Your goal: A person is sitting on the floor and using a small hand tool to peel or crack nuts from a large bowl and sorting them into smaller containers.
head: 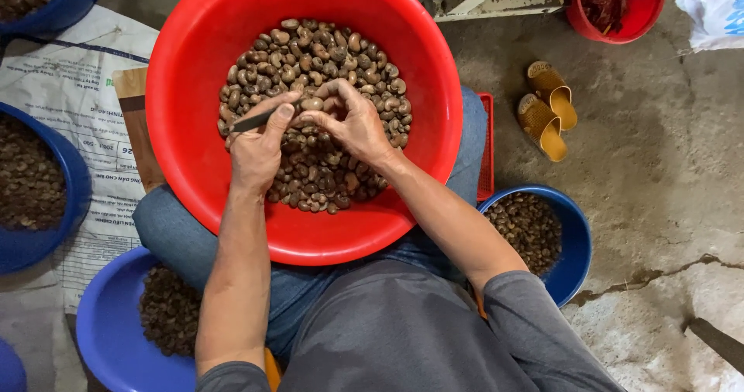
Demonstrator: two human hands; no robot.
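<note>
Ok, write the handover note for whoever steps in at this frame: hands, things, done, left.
Left hand: grips a small knife, blade pointing left.
Right hand: pinches one nut at the fingertips, beside the knife.
Red basin rests on the lap, with a pile of nuts in it.
Blue bowls of nuts stand on the floor at both sides.
Done: cannot tell how many.
Left: the pile in the basin.

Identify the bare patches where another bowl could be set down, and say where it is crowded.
Bare concrete floor lies right of the yellow sandals, above the crack. The left is crowded: blue bowls overlap the printed sack.
</note>
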